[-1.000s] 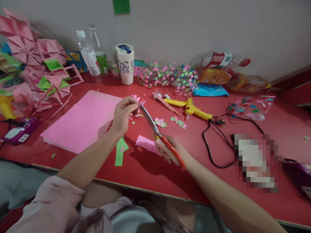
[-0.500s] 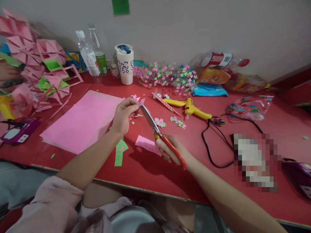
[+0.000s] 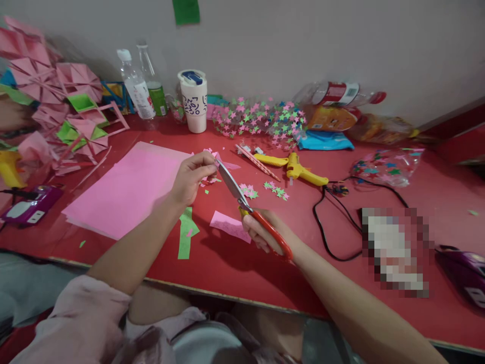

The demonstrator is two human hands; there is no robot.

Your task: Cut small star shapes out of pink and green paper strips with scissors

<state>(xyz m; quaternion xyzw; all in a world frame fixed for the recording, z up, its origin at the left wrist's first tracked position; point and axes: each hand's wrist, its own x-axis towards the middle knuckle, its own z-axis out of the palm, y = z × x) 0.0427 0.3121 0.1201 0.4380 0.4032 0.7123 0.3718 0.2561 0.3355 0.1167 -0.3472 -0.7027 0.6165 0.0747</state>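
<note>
My right hand [image 3: 267, 232] is wrapped round the handles of red-handled scissors [image 3: 234, 186], whose blades look closed and point up and left. At the blade tips my left hand [image 3: 195, 177] pinches a small piece of pink paper, mostly hidden by the fingers. A pink paper scrap [image 3: 229, 165] shows just beyond the blades. Under the scissors lies a pink paper strip [image 3: 227, 226] with faint markings, and a green paper strip [image 3: 185, 242] lies to its left. Small pink and green paper stars [image 3: 249, 191] are scattered to the right of the blades.
Pink paper sheets [image 3: 129, 192] lie at left. Behind are a white tumbler [image 3: 196, 103], plastic bottles [image 3: 138, 93] and a star-filled clear container [image 3: 261, 119]. A yellow glue gun [image 3: 305, 172] with a black cord lies right. Pink folded-paper models [image 3: 76, 101] crowd the far left.
A pink scrap beside the blade tips has shifted right and down and shows longer. Both hands and the scissors stay almost in place; the view has moved slightly.
</note>
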